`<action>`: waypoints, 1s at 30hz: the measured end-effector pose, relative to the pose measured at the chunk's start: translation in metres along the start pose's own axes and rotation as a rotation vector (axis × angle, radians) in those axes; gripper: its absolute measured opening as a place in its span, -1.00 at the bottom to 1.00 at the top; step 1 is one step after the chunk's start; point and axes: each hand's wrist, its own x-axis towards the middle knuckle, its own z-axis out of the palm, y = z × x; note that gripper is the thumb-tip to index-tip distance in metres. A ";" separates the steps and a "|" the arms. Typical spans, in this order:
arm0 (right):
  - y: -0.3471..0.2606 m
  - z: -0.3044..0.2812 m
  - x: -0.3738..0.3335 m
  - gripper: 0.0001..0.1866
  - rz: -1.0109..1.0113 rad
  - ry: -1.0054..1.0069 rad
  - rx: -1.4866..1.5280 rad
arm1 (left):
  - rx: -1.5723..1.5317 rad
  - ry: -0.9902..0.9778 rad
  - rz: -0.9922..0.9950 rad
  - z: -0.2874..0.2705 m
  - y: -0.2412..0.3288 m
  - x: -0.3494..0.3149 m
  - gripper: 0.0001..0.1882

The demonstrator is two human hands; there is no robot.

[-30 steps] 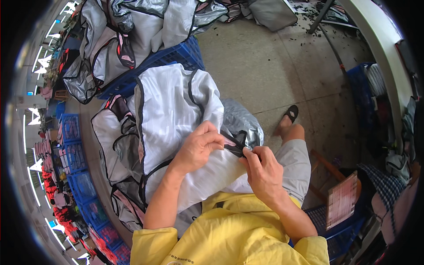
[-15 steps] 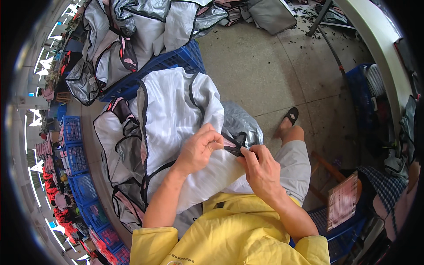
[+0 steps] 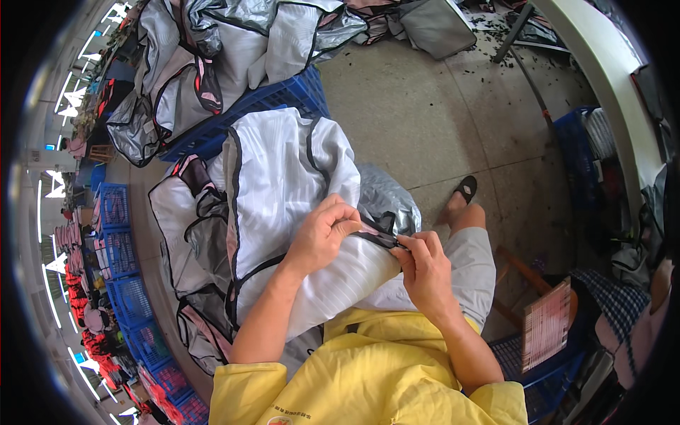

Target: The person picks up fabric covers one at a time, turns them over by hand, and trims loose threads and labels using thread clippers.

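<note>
A white striped fabric piece (image 3: 280,180) with black edging lies bunched over my lap, its silvery side showing beyond my hands. My left hand (image 3: 322,237) is closed in a pinch on its edge. My right hand (image 3: 426,270) pinches the same edge a little to the right. Between the two hands runs a short stretch of black edging (image 3: 380,239), with a bit of pink beside it. What lies right under my fingertips is hidden. More grey and white edged fabric (image 3: 195,244) hangs at the left of the piece.
Ahead, a blue crate (image 3: 294,95) bears a heap of silver and white fabric pieces (image 3: 234,64). Stacked blue baskets (image 3: 131,301) stand at the left. A wooden chair (image 3: 545,326) is at the right, below a pale table edge (image 3: 602,71). Dark scraps litter the far floor.
My right hand has shifted slightly right along the black edging, and my left hand has turned a little. The stretch between them is pulled straighter.
</note>
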 end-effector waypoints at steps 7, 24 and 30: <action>-0.008 0.000 0.011 -0.79 -0.188 0.018 -0.123 | 0.004 0.006 0.002 0.000 0.001 0.000 -0.93; 0.001 -0.002 -0.001 -0.60 0.265 -0.174 0.394 | 0.213 0.013 0.044 -0.002 0.009 -0.008 -0.83; 0.025 0.008 -0.028 -0.68 0.006 -0.285 0.371 | 0.490 0.028 0.095 -0.003 0.013 -0.066 -0.75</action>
